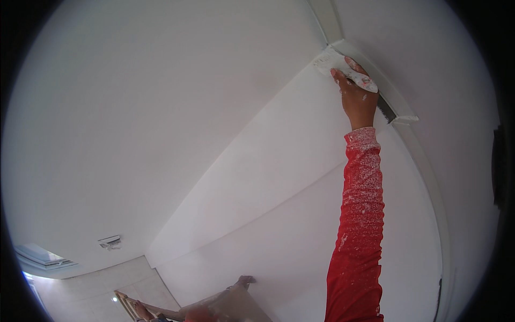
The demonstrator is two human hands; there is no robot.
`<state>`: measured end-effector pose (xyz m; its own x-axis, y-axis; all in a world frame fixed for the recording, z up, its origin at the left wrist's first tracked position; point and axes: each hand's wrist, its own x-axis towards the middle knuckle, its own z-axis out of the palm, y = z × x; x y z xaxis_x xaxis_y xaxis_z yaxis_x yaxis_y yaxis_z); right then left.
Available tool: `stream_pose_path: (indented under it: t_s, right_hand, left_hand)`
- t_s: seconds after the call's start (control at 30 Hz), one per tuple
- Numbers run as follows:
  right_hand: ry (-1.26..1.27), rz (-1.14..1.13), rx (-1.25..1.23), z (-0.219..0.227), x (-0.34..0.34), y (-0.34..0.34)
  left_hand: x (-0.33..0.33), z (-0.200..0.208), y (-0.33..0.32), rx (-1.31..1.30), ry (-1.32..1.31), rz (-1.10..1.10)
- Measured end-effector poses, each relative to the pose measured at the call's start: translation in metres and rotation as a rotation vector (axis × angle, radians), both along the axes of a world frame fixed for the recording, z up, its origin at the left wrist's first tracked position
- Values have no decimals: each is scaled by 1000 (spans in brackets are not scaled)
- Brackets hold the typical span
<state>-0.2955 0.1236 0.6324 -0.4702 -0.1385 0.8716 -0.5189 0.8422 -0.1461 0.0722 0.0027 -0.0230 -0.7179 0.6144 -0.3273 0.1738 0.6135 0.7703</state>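
Note:
My right hand point(358, 96), at the end of a red sleeve point(360, 198) speckled with white, reaches up to the corner where the wall meets the ceiling. Its fingers are closed round a putty knife point(328, 60), whose wide blade is smeared with white. The blade lies against the corner beside the end of a pale trim strip point(328, 20). Just past the wrist, a dark gap point(386, 110) shows next to a raised edge. White spots dot the fingers and the knife's handle. My left hand does not show.
A white wall point(257, 177) slopes across the middle under a pale ceiling point(150, 107). At the lower left are a small ceiling opening point(110, 242) and a window point(45, 256). Along the bottom, another person's hand point(142, 310) is on a wooden frame point(126, 305), near a brownish panel point(241, 308).

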Motion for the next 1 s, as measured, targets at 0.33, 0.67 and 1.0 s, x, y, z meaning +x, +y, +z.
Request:
stream_pose_path:
  t_s: [0.33, 0.67, 1.0]
  right_hand:
    - [22, -17, 11, 0, 14, 10]
    - [33, -51, 17, 3, 32, 17]
    - [12, -122, -19, 5, 59, 19]
  left_hand:
    - [-20, 61, -15, -98, -138, -18]
    - [-17, 60, -14, -112, -94, 11]
    - [-5, 21, 0, -123, 107, 74]
